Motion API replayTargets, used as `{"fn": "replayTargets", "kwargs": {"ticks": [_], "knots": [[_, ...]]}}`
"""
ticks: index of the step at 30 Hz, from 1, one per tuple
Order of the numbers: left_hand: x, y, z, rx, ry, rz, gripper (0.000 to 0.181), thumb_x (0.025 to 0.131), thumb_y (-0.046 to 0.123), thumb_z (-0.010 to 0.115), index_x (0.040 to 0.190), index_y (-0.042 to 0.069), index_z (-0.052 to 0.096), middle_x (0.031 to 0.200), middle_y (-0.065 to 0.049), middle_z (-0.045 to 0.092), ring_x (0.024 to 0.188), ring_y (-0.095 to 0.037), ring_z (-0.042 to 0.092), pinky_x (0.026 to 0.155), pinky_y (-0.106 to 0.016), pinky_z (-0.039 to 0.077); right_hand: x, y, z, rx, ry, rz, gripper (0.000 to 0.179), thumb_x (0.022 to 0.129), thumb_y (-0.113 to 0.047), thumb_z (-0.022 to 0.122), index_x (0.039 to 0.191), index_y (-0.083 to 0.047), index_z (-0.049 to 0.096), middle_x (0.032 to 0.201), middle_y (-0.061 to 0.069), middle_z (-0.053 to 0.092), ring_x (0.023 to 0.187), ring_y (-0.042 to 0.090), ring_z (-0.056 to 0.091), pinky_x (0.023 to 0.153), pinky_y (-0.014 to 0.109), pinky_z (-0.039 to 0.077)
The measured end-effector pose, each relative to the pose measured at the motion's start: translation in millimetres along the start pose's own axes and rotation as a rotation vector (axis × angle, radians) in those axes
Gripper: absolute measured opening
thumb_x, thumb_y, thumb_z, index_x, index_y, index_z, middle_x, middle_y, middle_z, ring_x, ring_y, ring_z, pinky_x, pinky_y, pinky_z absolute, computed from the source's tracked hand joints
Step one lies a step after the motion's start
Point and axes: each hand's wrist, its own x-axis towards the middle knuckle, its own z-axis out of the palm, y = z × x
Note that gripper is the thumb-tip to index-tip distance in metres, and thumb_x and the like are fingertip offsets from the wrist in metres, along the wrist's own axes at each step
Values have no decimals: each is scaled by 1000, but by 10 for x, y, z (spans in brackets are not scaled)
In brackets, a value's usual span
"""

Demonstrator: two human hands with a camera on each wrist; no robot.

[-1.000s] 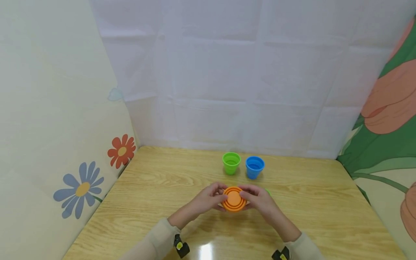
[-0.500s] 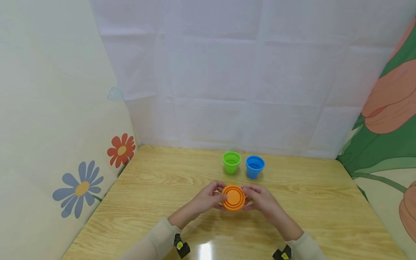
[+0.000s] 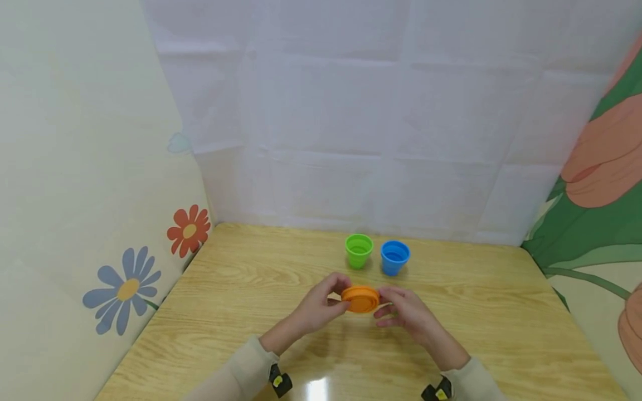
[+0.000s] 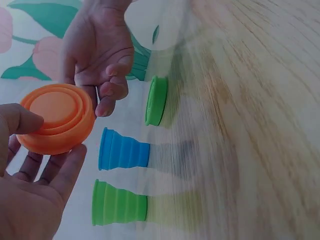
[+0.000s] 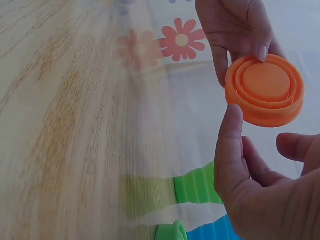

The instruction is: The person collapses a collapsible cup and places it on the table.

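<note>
An orange collapsible cup (image 3: 361, 300), folded flat into a ringed disc, is held up over the table by my left hand (image 3: 317, 305). The left thumb lies on its ringed face while the fingers support it from beneath, as the left wrist view shows. My right hand (image 3: 410, 316) is at the cup's right side, its index fingertip right at the rim (image 5: 265, 120). The right thumb and other fingers are spread away from the cup. Behind the hands stand an unfolded green cup (image 3: 358, 252) and an unfolded blue cup (image 3: 394, 258), both upright.
A flattened green cup (image 4: 157, 101) lies on the wooden table (image 3: 241, 267), mostly hidden behind my right hand in the head view. A white cloth (image 3: 321, 139) hangs at the table's back edge. Flower-printed panels (image 3: 100, 184) flank the sides.
The orange cup has tilted from facing the head camera to a flatter angle. My right thumb has come off its face and the right fingers have loosened. My left hand keeps its hold.
</note>
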Motion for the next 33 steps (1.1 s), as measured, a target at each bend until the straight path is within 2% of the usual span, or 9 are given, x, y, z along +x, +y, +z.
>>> {"fn": "replayTargets", "kwargs": {"ticks": [4,8,12,16,22,33], "knots": [[2,-8,21,172,4,178,28,82,-1,63,104,15,54,102,1,54,98,-14,55,83,-24,52,9,0,-8,11,-21,8,50,94,-37,52,123,4,52,105,11,59,82,21,63,75,40,57],[-9,-51,35,375,17,336,31,77,-2,66,97,18,56,100,6,52,94,-8,51,81,-24,52,16,3,-25,5,-66,7,50,96,-37,48,124,5,52,106,10,60,84,21,63,76,40,57],[-15,-74,51,541,47,501,30,75,0,69,95,18,58,101,4,51,92,-9,49,78,-21,49,14,3,-38,9,-96,11,44,97,-36,46,121,0,55,106,9,62,85,20,63,77,39,57],[-7,-81,68,659,87,639,29,72,2,69,95,18,60,100,0,52,91,-12,50,76,-16,48,11,-1,-42,21,-113,10,42,98,-35,45,120,-2,56,105,8,62,85,20,62,76,38,57],[4,-66,101,772,86,743,25,72,4,66,92,18,64,96,1,53,90,-12,50,74,-16,48,1,-13,-34,21,-117,9,43,97,-34,46,123,0,54,106,7,63,89,20,63,75,35,57],[1,-36,128,873,47,778,28,72,4,65,95,19,64,96,3,52,97,-14,50,83,-18,48,-12,-19,-27,14,-109,12,47,97,-35,46,128,0,48,112,9,60,94,21,63,76,37,56]]}}
